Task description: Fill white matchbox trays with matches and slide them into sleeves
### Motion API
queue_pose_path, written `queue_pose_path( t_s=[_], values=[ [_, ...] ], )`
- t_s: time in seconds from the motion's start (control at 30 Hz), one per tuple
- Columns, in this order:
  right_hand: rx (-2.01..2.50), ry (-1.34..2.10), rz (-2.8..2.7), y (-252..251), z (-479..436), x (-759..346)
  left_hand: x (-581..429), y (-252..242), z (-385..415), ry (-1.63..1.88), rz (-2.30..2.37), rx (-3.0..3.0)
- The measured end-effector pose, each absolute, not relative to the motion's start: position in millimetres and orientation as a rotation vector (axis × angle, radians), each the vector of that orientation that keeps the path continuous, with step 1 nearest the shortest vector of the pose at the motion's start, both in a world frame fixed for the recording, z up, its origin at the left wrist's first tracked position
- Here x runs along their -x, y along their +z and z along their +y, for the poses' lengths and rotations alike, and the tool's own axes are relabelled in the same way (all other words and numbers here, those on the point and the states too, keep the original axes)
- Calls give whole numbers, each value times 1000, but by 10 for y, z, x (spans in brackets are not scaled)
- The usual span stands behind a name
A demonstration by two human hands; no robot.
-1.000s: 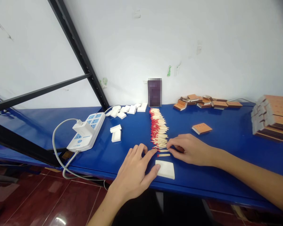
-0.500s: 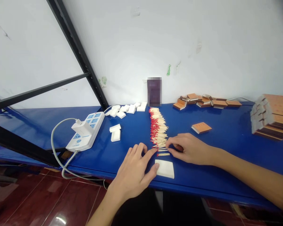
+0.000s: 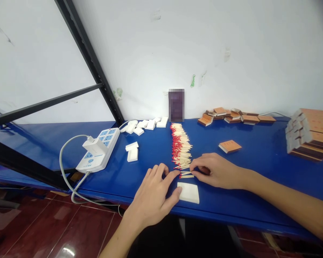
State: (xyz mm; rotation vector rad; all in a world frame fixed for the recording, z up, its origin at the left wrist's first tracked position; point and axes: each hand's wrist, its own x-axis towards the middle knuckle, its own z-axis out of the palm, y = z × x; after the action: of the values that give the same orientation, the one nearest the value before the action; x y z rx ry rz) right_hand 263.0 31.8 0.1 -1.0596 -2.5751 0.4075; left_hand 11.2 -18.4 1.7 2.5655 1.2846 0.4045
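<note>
A long row of red-headed matches runs toward me across the blue tabletop, heads to the left. At its near end several loose matches lie between my hands. My left hand is open, its index fingertip at the heads of these matches. Its thumb touches or overlaps the left edge of a white matchbox tray. My right hand is at the wooden ends, index finger and thumb slightly apart. Its other fingers are curled and partly hidden.
White trays lie along the wall, with two more trays nearer. A power strip and cable sit left. Orange matchboxes lie at the back right, a single matchbox before them, and stacked matchboxes far right.
The loose matches at the near end have been drawn closer to me, nearer the lowest matches, with a wider gap from the row. Both hands have barely moved.
</note>
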Motion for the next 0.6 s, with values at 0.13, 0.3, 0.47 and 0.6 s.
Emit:
queue_pose_path(
  t_s=[0.13, 0.3, 0.47, 0.6],
  values=[
    [1044, 409, -2591, 15, 321, -2634, -116, 19, -191, 405, 1276, -2566],
    [1029, 413, -2592, -1, 327, -2638, -108, 17, -196, 417, 1275, -2573],
    [1056, 420, -2573, -9, 329, -2628, -103, 23, -190, 411, 1279, -2569],
    [1060, 443, -2553, -13, 343, -2622, -106, 19, -193, 417, 1262, -2570]
  ],
)
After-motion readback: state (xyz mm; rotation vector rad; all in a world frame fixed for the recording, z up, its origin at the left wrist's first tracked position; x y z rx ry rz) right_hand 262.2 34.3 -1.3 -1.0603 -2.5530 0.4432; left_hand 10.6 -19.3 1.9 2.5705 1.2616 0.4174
